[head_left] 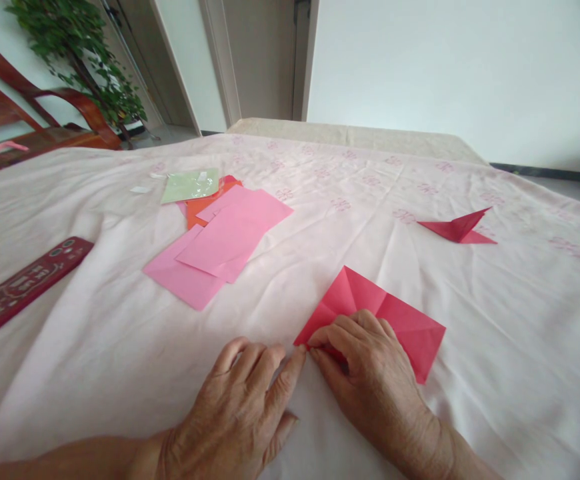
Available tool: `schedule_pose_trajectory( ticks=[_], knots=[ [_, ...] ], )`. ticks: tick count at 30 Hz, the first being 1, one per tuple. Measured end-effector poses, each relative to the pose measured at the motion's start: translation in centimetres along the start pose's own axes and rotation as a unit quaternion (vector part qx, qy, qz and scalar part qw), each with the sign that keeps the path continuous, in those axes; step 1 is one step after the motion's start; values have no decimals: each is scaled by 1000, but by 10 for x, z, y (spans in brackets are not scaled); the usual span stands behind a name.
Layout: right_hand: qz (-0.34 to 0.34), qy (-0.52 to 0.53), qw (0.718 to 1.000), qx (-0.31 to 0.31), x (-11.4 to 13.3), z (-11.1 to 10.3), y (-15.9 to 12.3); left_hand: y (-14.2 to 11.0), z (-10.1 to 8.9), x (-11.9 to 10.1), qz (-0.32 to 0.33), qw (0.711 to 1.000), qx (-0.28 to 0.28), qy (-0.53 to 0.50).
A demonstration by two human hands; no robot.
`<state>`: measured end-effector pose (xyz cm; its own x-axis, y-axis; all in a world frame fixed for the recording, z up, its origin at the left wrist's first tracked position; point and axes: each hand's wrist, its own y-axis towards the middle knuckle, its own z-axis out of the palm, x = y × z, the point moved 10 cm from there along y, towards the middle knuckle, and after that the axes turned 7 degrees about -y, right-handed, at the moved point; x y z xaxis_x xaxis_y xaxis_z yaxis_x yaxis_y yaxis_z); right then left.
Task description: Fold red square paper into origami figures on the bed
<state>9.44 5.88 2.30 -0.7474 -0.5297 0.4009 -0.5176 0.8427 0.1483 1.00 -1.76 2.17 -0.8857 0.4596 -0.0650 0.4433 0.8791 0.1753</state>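
Note:
A creased red sheet of origami paper [413, 327] lies on the cloth, its near left part hidden under my right hand [370, 367]. With thumb and index finger, my right hand pinches the paper near its left corner. My left hand [243, 397] rests palm down on the cloth, fingers stretched out and thumb apart. Its index fingertip touches that same left corner of the paper. Farther right stands a folded red paper shape [460, 228] with pointed ends.
Pink paper sheets [225, 233] overlap orange paper [197, 212] and a pale green packet [190, 185] on the cloth. A long dark red case [27, 283] lies at left. Beyond the cloth-covered table [135, 373] are a wooden chair [70, 110] and a leafy plant [77, 53].

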Motion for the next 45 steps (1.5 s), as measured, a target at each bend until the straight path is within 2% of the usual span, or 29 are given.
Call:
schedule_pose_trajectory(
  ticks=[6, 23, 31, 36, 41, 45],
  knots=[
    [6, -3, 1000, 1, -2, -1, -1, 0, 1, 4, -15, 1000, 25, -3],
    [31, -68, 997, 8, -6, 1, 3, 5, -2, 0, 8, 1000, 3, -1],
    [29, -72, 997, 18, -6, 1, 4, 10, 3, -4, 1, 999, 44, -7],
    [59, -72, 995, 44, -36, -16, 3, 10, -4, -10, 24, 999, 9, 36],
    [174, -37, 979, 102, -85, -24, -12, 10, -4, -21, 73, 994, -24, 83],
    [224, -25, 967, 120, -98, -20, -23, 8, 3, -32, 132, 984, -34, 112]
  ],
)
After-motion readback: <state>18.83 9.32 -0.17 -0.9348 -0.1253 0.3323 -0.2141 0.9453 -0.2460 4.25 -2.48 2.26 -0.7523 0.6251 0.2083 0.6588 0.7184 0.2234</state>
